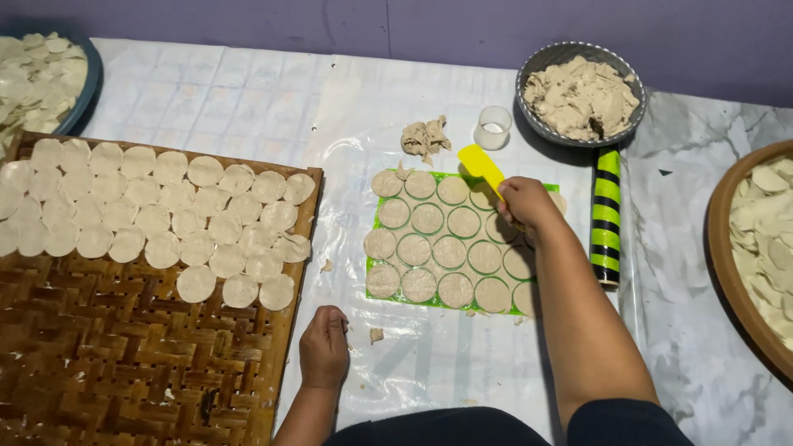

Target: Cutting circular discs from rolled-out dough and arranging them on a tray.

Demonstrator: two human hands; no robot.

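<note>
Dough rounds [438, 248] lie on clear plastic sheeting [413, 347] below purple wall [413, 25].

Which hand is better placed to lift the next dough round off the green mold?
Right, probably. The right hand already holds the yellow scraper over the green mold; the left hand rests on the plastic sheet, apart from it.

The spatula [481, 168] is bright yellow, and the mat [376, 221] under the pale beige dough rounds [448, 252] is vivid green. The roller [607, 217] carries green and black bands, while the woven tray [99, 347] shows a brown basket-weave pattern. The metal bowl [537, 59] is grey, the wall [330, 25] purple, and the sheet [248, 99] white.
</note>
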